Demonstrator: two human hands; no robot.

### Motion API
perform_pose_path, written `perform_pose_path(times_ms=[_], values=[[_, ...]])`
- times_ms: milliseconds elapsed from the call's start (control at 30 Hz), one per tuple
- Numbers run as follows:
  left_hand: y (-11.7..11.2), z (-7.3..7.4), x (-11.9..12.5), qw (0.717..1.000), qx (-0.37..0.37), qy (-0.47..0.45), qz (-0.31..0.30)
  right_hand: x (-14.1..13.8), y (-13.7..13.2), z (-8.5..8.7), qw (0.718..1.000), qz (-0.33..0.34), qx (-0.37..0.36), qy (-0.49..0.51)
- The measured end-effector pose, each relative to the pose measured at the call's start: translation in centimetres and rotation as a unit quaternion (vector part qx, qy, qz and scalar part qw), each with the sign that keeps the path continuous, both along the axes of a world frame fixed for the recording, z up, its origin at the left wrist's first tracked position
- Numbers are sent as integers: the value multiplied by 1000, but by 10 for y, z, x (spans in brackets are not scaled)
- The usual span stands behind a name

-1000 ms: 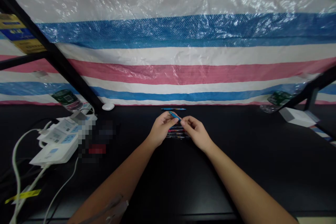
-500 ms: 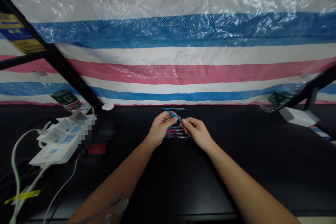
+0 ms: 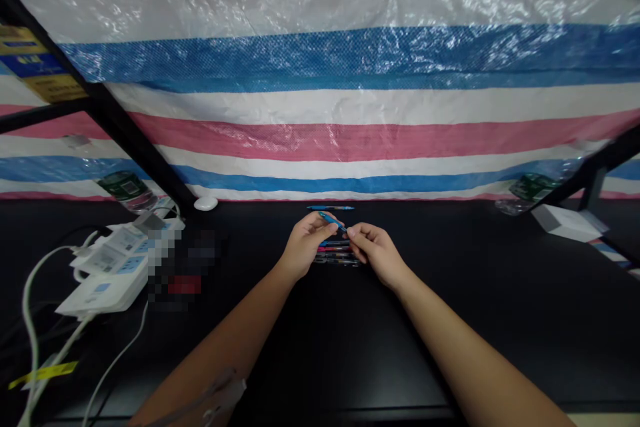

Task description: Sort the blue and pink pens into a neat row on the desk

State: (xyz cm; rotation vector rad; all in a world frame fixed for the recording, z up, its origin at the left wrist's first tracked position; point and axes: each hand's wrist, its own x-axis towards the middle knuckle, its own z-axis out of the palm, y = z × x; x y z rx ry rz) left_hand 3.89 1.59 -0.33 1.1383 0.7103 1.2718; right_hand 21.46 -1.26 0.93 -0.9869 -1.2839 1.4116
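Observation:
My left hand (image 3: pixel 305 245) pinches a slim blue pen (image 3: pixel 332 219) between thumb and fingers, above a black desk top (image 3: pixel 345 347). My right hand (image 3: pixel 377 255) comes in from the other side, its fingertips at the pen's lower end. Just under both hands lies a tight row of several pens (image 3: pixel 337 251) in blue, pink and dark colours, partly hidden by my fingers. Another blue pen (image 3: pixel 330 207) lies crosswise beyond my hands, near the desk's far edge.
White power strips (image 3: pixel 107 267) and tangled white cables (image 3: pixel 33 320) lie at the left, beside a white mouse (image 3: pixel 206 203) and a pixelated patch. A white box (image 3: pixel 567 223) sits at the right. A striped tarpaulin (image 3: pixel 320 140) and black frame bars rise behind the desk.
My right hand has shifted slightly to the right, and the gap between my hands is a little wider. The blue pen stays in my fingers.

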Motion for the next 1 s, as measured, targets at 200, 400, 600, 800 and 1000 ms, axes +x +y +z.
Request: perform_pose_path(times_ms=[200, 400, 600, 800, 1000], values=[[-1, 2, 0, 1000, -6, -12, 11, 0, -1, 3, 998, 29, -40, 47], [0, 6, -1, 995, -33, -61, 73, 10, 2, 12, 971, 18, -113, 209], [1, 6, -2, 993, -45, -81, 70, 12, 3, 9, 892, 67, -160, 417], [1, 7, -3, 993, -47, -79, 68, 8, 2, 8, 878, 56, -161, 447], [1, 5, -2, 995, -44, -65, 68, 7, 4, 6, 896, 33, -143, 419]])
